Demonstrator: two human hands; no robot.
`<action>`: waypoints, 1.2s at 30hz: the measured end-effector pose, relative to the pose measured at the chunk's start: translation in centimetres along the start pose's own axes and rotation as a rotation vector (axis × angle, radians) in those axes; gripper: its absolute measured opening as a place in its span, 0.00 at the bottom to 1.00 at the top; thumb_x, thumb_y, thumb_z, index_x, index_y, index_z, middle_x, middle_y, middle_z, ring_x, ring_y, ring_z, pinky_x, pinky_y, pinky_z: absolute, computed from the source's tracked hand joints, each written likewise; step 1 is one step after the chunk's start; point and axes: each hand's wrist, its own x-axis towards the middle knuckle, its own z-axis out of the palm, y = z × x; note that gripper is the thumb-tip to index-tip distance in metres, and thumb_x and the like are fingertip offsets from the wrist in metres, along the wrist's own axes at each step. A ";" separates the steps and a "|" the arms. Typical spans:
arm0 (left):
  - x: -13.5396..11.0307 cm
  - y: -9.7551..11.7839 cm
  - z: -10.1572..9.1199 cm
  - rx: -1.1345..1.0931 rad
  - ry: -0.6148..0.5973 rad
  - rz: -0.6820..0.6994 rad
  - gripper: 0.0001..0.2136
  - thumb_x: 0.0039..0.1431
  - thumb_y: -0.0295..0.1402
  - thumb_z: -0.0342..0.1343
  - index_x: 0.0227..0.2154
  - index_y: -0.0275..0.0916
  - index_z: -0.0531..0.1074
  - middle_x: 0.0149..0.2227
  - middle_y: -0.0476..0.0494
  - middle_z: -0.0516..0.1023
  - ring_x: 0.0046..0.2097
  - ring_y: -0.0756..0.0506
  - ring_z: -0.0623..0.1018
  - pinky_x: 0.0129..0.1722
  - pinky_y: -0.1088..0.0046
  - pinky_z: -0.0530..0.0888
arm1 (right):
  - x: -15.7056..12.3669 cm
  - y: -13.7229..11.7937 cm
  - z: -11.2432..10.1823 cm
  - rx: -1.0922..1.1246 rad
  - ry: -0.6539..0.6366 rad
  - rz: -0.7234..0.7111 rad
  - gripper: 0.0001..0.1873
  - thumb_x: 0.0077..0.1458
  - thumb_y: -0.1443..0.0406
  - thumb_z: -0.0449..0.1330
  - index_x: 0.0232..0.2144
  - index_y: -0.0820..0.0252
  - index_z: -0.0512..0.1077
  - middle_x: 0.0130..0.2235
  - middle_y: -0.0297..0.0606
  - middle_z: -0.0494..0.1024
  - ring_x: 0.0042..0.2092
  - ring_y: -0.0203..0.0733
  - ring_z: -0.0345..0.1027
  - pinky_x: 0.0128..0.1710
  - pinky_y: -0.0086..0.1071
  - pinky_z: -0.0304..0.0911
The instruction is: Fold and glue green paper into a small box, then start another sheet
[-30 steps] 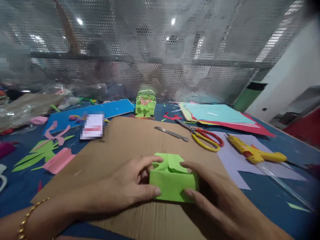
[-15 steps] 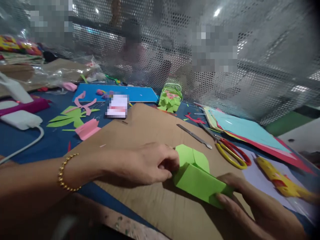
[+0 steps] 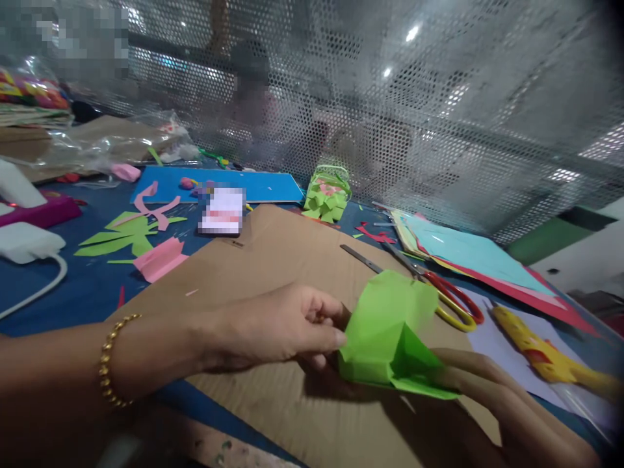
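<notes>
A light-green folded paper box with upright flaps is held tilted just above the brown board. My left hand, with a gold bead bracelet at the wrist, pinches its left edge between thumb and fingers. At the right end, the fingers of my right hand grip the box, their tips partly hidden by its open corner. Behind the box lie the scissors with red and yellow handles. A flat metal blade rests beside them, its near end covered by the paper.
A green paper basket stands at the back near the perforated metal screen. A phone, pink and green paper scraps and a white charger lie leftward. Coloured sheets and a yellow glue gun lie on the right.
The paper box has been turned and tipped up, so its flap rises higher and its right corner gapes. My right thumb no longer shows on its front. The view has shifted slightly.
</notes>
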 end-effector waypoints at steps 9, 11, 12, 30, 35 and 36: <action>-0.4 0.2 0.7 0.130 0.076 -0.008 0.02 0.57 0.25 0.58 0.33 0.33 0.75 0.32 0.46 0.77 0.34 0.50 0.76 0.38 0.73 0.74 | 0.3 0.7 -0.6 -0.227 -0.041 -0.225 0.10 0.65 0.65 0.53 0.46 0.55 0.71 0.44 0.39 0.80 0.41 0.37 0.79 0.38 0.21 0.73; -0.4 0.3 0.7 0.118 0.057 -0.008 0.04 0.57 0.24 0.56 0.33 0.33 0.75 0.34 0.46 0.77 0.35 0.50 0.76 0.39 0.72 0.73 | 0.3 0.7 -0.6 -0.237 -0.055 -0.236 0.09 0.65 0.64 0.53 0.45 0.55 0.71 0.43 0.40 0.80 0.41 0.38 0.79 0.37 0.22 0.74; -0.5 0.3 0.6 0.114 0.049 -0.004 0.04 0.58 0.24 0.56 0.34 0.33 0.76 0.35 0.46 0.77 0.36 0.50 0.76 0.40 0.72 0.73 | 0.3 0.7 -0.6 -0.244 -0.062 -0.241 0.09 0.65 0.64 0.53 0.45 0.55 0.70 0.43 0.40 0.80 0.40 0.39 0.79 0.37 0.23 0.74; -0.4 0.3 0.7 0.225 0.096 0.033 0.08 0.58 0.27 0.58 0.39 0.32 0.78 0.31 0.47 0.77 0.32 0.50 0.75 0.35 0.75 0.71 | 0.2 0.9 -0.6 -0.220 -0.061 -0.237 0.08 0.65 0.63 0.55 0.45 0.57 0.70 0.42 0.41 0.81 0.39 0.38 0.80 0.35 0.21 0.73; -0.2 -0.1 0.7 0.271 0.149 0.064 0.07 0.57 0.24 0.56 0.37 0.32 0.78 0.28 0.50 0.74 0.30 0.52 0.73 0.31 0.78 0.68 | 0.9 -0.8 -0.3 -0.205 -0.026 -0.199 0.07 0.64 0.65 0.55 0.44 0.57 0.70 0.41 0.40 0.80 0.37 0.38 0.79 0.32 0.24 0.71; -0.2 0.0 0.8 0.278 0.154 0.056 0.07 0.58 0.24 0.56 0.37 0.31 0.78 0.28 0.49 0.74 0.30 0.52 0.72 0.31 0.78 0.68 | 1.1 -1.2 -0.2 -0.199 0.004 -0.177 0.07 0.63 0.65 0.56 0.44 0.57 0.70 0.40 0.40 0.80 0.36 0.39 0.78 0.32 0.26 0.71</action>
